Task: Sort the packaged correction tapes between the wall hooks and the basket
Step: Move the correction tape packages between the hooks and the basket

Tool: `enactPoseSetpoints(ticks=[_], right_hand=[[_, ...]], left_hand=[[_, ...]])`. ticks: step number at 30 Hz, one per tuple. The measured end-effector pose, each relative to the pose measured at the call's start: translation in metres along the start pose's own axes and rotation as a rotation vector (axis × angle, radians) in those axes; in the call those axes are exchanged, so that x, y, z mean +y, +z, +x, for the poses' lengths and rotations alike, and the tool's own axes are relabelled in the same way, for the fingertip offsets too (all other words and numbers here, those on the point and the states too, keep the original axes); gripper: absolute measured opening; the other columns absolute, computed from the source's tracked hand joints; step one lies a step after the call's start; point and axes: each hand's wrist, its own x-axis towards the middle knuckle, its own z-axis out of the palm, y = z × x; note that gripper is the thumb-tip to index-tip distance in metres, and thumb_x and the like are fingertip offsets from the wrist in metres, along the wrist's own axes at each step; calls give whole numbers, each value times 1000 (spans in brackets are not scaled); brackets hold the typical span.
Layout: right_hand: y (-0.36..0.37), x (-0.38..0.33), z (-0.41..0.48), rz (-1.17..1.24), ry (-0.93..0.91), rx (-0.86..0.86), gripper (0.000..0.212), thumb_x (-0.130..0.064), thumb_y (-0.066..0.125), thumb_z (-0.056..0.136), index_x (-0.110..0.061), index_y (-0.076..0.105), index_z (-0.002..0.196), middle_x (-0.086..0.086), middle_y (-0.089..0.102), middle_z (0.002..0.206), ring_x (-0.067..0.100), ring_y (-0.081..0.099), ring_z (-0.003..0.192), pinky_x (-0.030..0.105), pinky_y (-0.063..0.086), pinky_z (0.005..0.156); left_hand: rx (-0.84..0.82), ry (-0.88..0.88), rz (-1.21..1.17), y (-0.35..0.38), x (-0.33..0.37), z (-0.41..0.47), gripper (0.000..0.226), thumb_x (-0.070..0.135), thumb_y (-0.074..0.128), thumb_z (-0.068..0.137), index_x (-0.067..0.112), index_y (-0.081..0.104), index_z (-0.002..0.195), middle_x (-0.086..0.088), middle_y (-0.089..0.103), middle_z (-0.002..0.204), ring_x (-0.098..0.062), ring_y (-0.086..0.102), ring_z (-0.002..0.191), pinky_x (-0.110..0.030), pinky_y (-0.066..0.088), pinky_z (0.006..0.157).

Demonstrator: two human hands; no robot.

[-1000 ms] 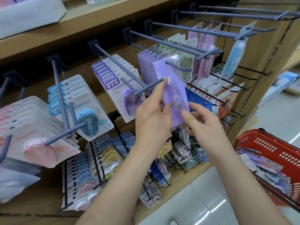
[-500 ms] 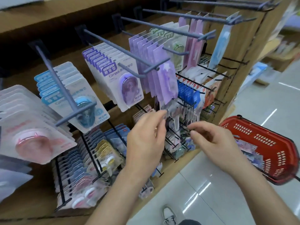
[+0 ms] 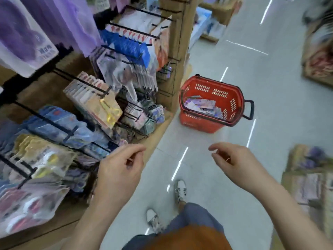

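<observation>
Down on the floor (image 3: 270,105), far and right of centre, sits the red basket (image 3: 198,123), and that is where the loose packaged correction tapes (image 3: 201,105) lie, a shallow jumble of purple and pale cards in its bottom. Both hands are up in the near foreground and both are empty. The left hand (image 3: 119,170) hovers just beside the wooden shelf (image 3: 54,230), fingers loosely curled, thumb close to forefinger, pinching nothing. The right hand (image 3: 239,165) hangs out over bare floor, fingers relaxed and slightly bent, nothing in it either. Neither touches the basket, which stands well apart from them, farther along the aisle.

Up at the far left, more purple packs (image 3: 23,33) hang on the display, and black wire hooks (image 3: 81,81) carry other stationery below them. The view is smeared, so print and fine detail cannot be read.

Now, how will these packs handle? By the look of them they are very light and flat, a stiff card back with a raised clear blister over the tape. They should not flex much, but they may well slide over one another in that heap. My call: pinch one by a side edge of the card, thumb on one face and forefinger behind, rather than on the glossy bubble, which looks slippery and could dent. A side grip should also leave the top of the card free for slipping onto a hook
</observation>
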Motion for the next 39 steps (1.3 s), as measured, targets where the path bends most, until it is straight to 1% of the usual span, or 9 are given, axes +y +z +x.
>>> enactPoseSetpoints(ticks=[4, 8, 12, 19, 22, 25, 28, 33, 39], right_hand=[[-6, 58, -15, 110, 157, 69, 18, -17, 63, 94, -25, 70, 108, -7, 67, 76, 10, 62, 68, 31, 51, 71], [-19, 115, -9, 293, 274, 165, 22, -16, 64, 94, -36, 66, 100, -7, 68, 76, 9, 63, 70, 17, 47, 65], [-41, 167, 23, 405, 375, 233, 20, -16, 62, 95, -32, 67, 104, -9, 68, 82, 5, 63, 77, 18, 46, 71], [-76, 237, 112, 282, 358, 142, 27, -19, 52, 100, -22, 64, 123, -1, 70, 107, 20, 65, 98, 36, 50, 91], [-82, 260, 155, 181, 320, 60, 31, -18, 45, 103, -19, 63, 128, 4, 67, 125, 24, 61, 113, 31, 44, 96], [-84, 280, 204, 107, 308, -3, 33, -17, 43, 103, -18, 61, 131, 6, 65, 126, 26, 58, 115, 31, 41, 92], [-81, 302, 258, 60, 310, -42, 32, -18, 45, 101, -21, 60, 129, 7, 65, 115, 28, 59, 107, 34, 44, 83], [-51, 352, 361, -2, 357, -116, 30, -21, 54, 95, -21, 60, 125, 9, 64, 109, 28, 61, 99, 35, 46, 78], [7, 416, 474, -48, 407, -197, 46, -22, 61, 94, -18, 52, 138, 10, 59, 125, 32, 58, 113, 39, 48, 90]], left_hand=[[-144, -18, -31, 41, 12, 14, 18, 14, 59, 87, 20, 76, 92, 16, 68, 86, -6, 63, 80, -1, 41, 69], [-250, -98, -95, 96, 38, 40, 31, 5, 62, 91, 35, 72, 93, 19, 69, 83, 0, 63, 75, -6, 43, 66], [-329, -160, -75, 166, 61, 74, 34, 3, 62, 90, 36, 70, 91, 14, 72, 81, -5, 67, 75, -31, 55, 77], [-394, -229, 5, 275, 86, 143, 22, 11, 59, 92, 27, 75, 96, 10, 72, 83, -14, 67, 81, -39, 55, 84], [-413, -223, 29, 309, 83, 173, 22, 12, 58, 92, 27, 74, 97, 14, 70, 81, -14, 67, 81, -36, 54, 83], [-463, -201, 68, 346, 68, 207, 23, 11, 58, 93, 24, 75, 100, 15, 69, 84, -12, 65, 83, -29, 51, 82], [-510, -171, 128, 388, 45, 248, 22, 8, 58, 92, 18, 75, 102, 3, 72, 95, -17, 63, 86, -23, 44, 80], [-594, -174, 198, 472, -15, 329, 23, 6, 59, 89, 17, 76, 102, -1, 71, 104, -22, 64, 95, -29, 47, 84], [-707, -220, 227, 581, -96, 402, 24, 6, 59, 89, 18, 75, 103, -4, 69, 104, -25, 63, 99, -35, 50, 89]])
